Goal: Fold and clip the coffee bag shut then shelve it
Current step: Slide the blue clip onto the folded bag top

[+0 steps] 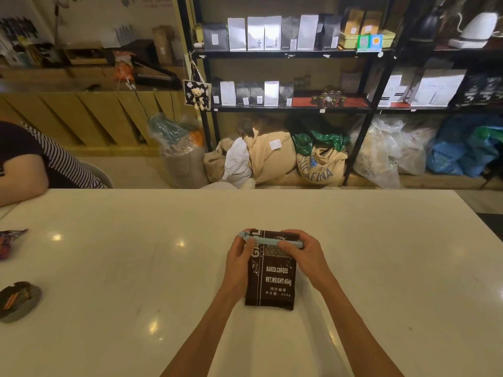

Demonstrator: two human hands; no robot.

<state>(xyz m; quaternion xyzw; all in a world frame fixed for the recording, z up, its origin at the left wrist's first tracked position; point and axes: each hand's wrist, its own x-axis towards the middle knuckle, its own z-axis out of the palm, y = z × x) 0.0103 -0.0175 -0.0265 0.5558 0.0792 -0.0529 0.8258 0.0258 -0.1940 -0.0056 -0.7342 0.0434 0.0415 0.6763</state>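
A dark brown coffee bag [275, 278] with white lettering lies flat on the white table [136, 254], its top end pointing away from me. A long light-blue clip [268, 241] lies across the bag's folded top. My left hand [239, 257] grips the bag's left side and the clip's left end. My right hand [304, 254] presses down on the clip's right end. Whether the clip is fully closed cannot be made out.
Black shelves [288, 54] behind the table hold rows of coffee bags and small jars [328, 99]. Sacks [321, 164] fill the floor level. Another person's arm [21, 170] rests at the table's left. A snack wrapper [11, 242] and a dark ashtray [19, 299] lie at the left edge.
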